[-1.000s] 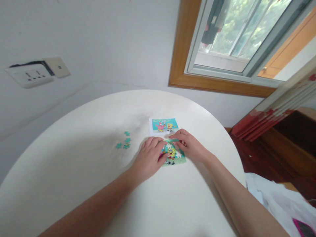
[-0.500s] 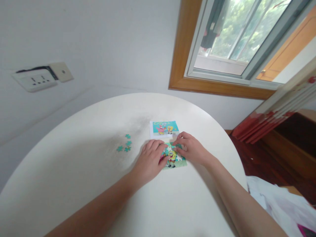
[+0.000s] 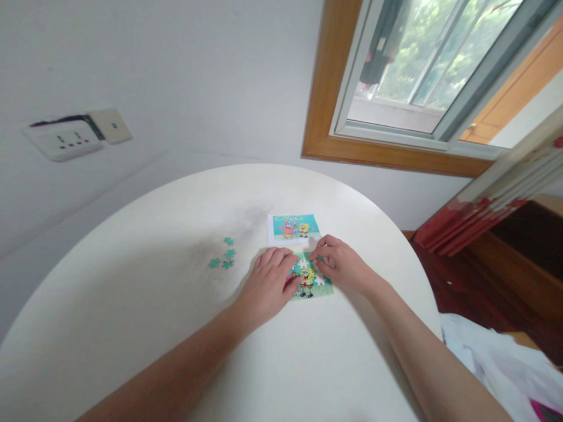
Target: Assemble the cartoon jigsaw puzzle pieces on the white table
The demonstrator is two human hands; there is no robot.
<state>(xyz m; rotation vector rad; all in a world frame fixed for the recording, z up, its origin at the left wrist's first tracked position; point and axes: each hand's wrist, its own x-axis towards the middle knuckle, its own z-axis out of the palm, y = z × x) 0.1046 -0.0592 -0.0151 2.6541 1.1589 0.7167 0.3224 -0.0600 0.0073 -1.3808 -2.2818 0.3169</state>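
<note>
A small cartoon jigsaw puzzle lies on the round white table. My left hand rests flat on the puzzle's left part, fingers stretched over it. My right hand sits at the puzzle's upper right, thumb and forefinger pinched on a small teal puzzle piece at the top edge. A printed reference picture of the same cartoon lies just beyond the puzzle.
Several loose teal puzzle pieces lie to the left of my hands. A wall socket is on the wall at left. A wood-framed window is at the upper right, with a red and white curtain beside it.
My right hand's fingers have curled from lying over the puzzle's top edge into a pinch on a piece there. My left hand stays put. The camera has shifted slightly.
</note>
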